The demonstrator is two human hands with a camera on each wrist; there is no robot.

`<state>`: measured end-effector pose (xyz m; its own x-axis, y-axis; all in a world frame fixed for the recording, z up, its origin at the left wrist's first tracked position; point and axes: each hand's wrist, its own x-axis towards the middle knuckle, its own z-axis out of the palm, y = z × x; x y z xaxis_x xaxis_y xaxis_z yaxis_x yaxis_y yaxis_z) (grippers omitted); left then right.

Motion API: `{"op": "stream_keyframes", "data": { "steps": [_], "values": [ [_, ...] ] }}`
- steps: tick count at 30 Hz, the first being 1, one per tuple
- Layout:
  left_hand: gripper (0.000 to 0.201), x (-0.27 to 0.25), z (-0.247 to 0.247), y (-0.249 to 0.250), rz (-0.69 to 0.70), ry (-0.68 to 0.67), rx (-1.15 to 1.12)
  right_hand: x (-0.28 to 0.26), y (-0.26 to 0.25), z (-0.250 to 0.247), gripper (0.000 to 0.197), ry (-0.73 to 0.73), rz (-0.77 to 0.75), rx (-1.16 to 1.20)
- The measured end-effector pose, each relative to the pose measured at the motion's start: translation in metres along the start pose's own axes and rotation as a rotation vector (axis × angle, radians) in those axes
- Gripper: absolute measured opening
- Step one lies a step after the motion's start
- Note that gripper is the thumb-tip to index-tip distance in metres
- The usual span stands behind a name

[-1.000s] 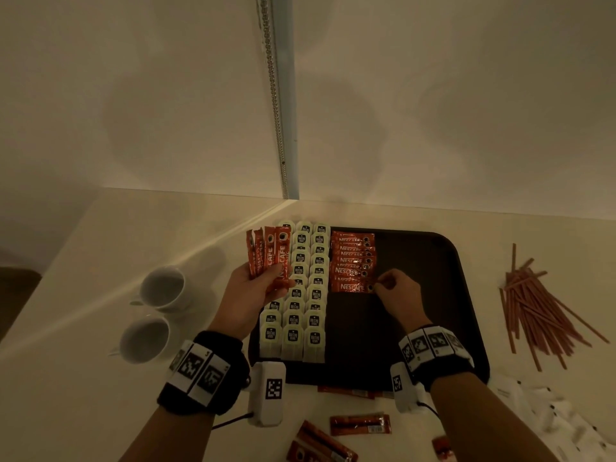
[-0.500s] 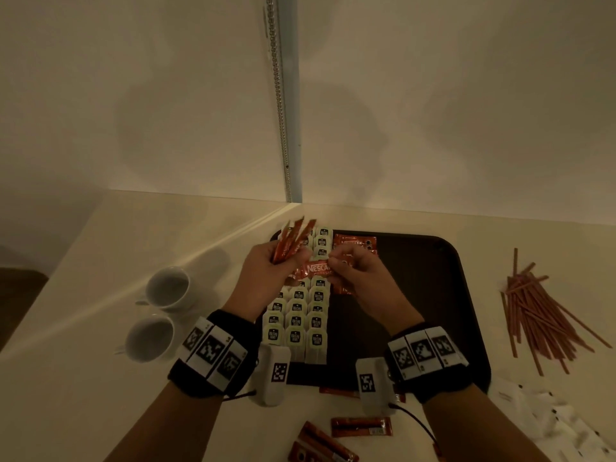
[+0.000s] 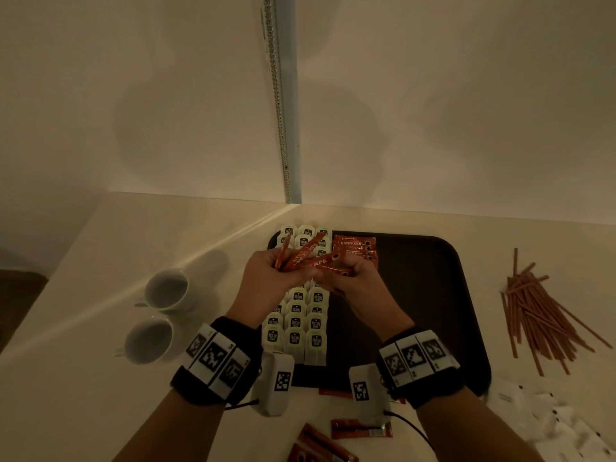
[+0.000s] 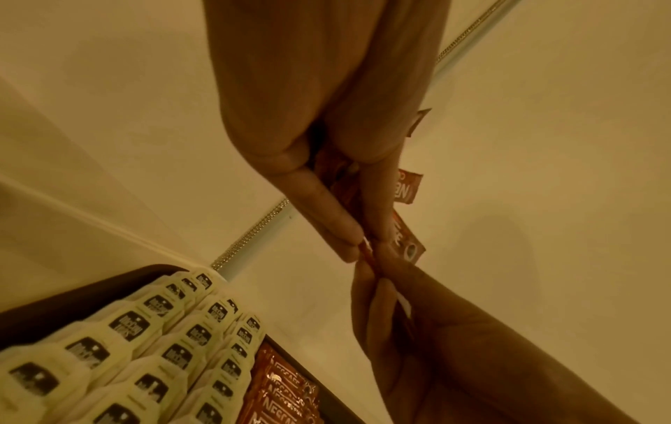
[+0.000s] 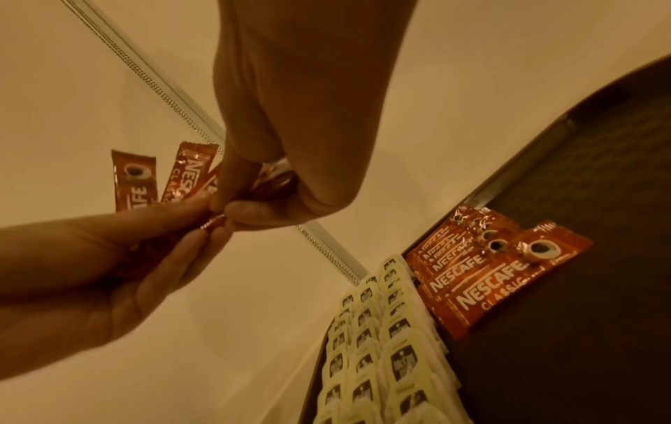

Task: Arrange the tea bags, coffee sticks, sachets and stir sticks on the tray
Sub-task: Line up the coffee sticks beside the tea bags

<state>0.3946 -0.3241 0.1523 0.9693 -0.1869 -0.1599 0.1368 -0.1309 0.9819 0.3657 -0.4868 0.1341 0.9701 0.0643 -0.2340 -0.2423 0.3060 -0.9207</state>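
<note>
A dark tray [image 3: 416, 295] carries three columns of white tea bags [image 3: 295, 323] on its left side. Beside them at the far end is a stack of red coffee sticks [image 3: 355, 248]. Above the tea bags, my left hand [image 3: 290, 271] grips a fan of several coffee sticks [image 3: 305, 251]. My right hand [image 3: 328, 278] meets it and pinches the end of one stick [image 3: 330, 265] in that fan. In the right wrist view, thumb and forefinger pinch the stick's end [image 5: 214, 223]. The left wrist view shows both hands' fingertips on the same stick [image 4: 366, 252].
Brown stir sticks [image 3: 540, 315] lie piled on the table right of the tray. White sachets [image 3: 550, 421] are at the near right. Loose coffee sticks [image 3: 360, 428] lie in front of the tray. Two white cups [image 3: 166, 290] stand at the left.
My right hand left the stack on the tray and came across to the left hand's bunch, where it now pinches one stick. The left hand tilted its fan towards the right.
</note>
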Motion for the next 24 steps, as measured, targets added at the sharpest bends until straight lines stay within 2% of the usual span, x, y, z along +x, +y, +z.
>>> {"op": "stream_keyframes", "data": {
  "steps": [3,7,10,15,18,24],
  "values": [
    [0.024,0.0,0.001,-0.003,-0.051,0.027,-0.143,0.002,-0.005,-0.002,0.009,0.036,-0.039,-0.064],
    [0.023,-0.006,0.006,-0.005,-0.086,0.039,-0.302,0.002,-0.015,-0.009,0.014,0.042,-0.038,-0.176],
    [0.018,-0.006,0.006,-0.006,-0.059,0.086,-0.312,0.0,-0.023,-0.011,0.013,0.044,-0.045,-0.188],
    [0.016,-0.005,0.005,-0.006,0.027,0.141,-0.2,-0.001,-0.028,-0.019,0.011,0.116,-0.057,-0.319],
    [0.015,-0.004,0.006,-0.007,0.016,0.148,-0.23,-0.002,-0.032,-0.022,0.015,0.082,-0.061,-0.349],
    [0.017,-0.003,0.002,-0.01,-0.004,0.169,-0.232,-0.002,-0.04,-0.028,0.017,0.061,-0.103,-0.558]
  ]
}}
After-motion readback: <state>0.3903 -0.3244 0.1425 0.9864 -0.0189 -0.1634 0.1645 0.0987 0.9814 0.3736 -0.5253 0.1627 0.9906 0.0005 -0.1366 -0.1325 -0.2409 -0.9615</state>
